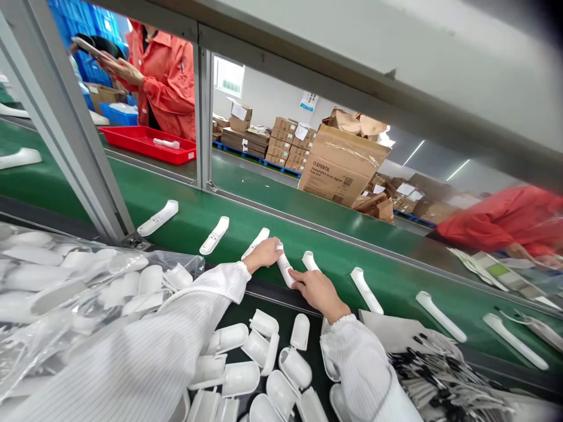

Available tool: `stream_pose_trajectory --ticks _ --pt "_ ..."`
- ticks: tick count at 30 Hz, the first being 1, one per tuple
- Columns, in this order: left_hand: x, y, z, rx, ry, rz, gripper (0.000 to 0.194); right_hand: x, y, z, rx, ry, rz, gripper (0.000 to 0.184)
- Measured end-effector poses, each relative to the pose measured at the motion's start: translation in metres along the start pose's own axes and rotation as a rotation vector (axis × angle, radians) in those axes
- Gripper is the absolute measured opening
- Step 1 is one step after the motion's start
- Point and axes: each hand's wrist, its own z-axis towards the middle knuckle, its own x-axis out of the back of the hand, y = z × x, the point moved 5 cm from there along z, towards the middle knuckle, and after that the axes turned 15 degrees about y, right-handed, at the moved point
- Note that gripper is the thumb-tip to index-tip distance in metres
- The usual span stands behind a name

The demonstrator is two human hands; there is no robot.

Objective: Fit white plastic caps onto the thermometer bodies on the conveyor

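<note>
Both my hands rest at the near edge of a green conveyor belt (185,217). My left hand (264,255) and my right hand (317,291) both grip one white plastic housing (285,268), lying on the belt between them. Fingers of both hands are curled around it. Another white housing (310,261) lies just beyond my right hand. Several more white housings lie spaced along the belt, such as one on the left (214,235) and one on the right (365,290). Below my wrists lie several loose white shell halves (264,351).
A clear bag of white parts (65,287) sits at my left. Small dark-tipped parts (435,369) lie at my right. Across the belt stand a person in red (165,76), a red tray (145,143), and a cardboard box (341,167). Another red sleeve (505,220) is at right.
</note>
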Motion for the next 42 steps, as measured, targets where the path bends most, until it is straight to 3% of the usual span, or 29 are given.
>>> stream_pose_trajectory --ticks 7,12,15,17,19,22,24,28,32,37,42 --pt "-0.008 0.017 -0.001 -0.083 0.018 0.064 0.035 -0.003 0.018 -0.014 -0.013 0.074 0.044 0.043" --pt "-0.018 0.029 -0.004 -0.093 -0.128 0.067 0.055 -0.002 0.030 -0.019 -0.082 0.103 0.087 0.041" --pt "-0.004 0.033 0.000 -0.274 0.087 0.108 0.054 0.013 0.025 -0.030 -0.080 0.240 0.154 0.042" --pt "0.008 0.027 0.004 -0.325 0.256 0.165 0.052 0.021 0.015 -0.042 -0.050 0.242 0.295 0.036" --pt "0.012 0.015 0.008 -0.276 0.287 0.235 0.054 0.021 0.003 -0.055 0.016 0.128 0.430 0.028" --pt "0.005 0.002 0.013 -0.193 0.172 0.289 0.056 0.015 -0.007 -0.066 0.069 0.020 0.529 0.015" --pt "0.002 -0.001 0.014 -0.161 0.134 0.286 0.057 0.010 -0.002 -0.059 0.007 0.063 0.581 0.007" --pt "-0.001 -0.005 0.016 -0.079 0.114 0.279 0.051 0.000 0.014 -0.021 -0.177 0.260 0.606 0.023" --pt "0.000 -0.008 0.017 -0.038 0.137 0.231 0.035 -0.005 0.005 0.010 -0.158 0.479 0.428 0.035" --pt "-0.004 -0.006 0.016 -0.011 0.160 0.175 0.028 -0.018 -0.020 0.004 0.013 0.358 0.350 0.035" --pt "-0.010 -0.003 0.016 0.010 0.137 0.133 0.030 -0.023 -0.016 -0.012 0.019 0.276 0.243 0.038"
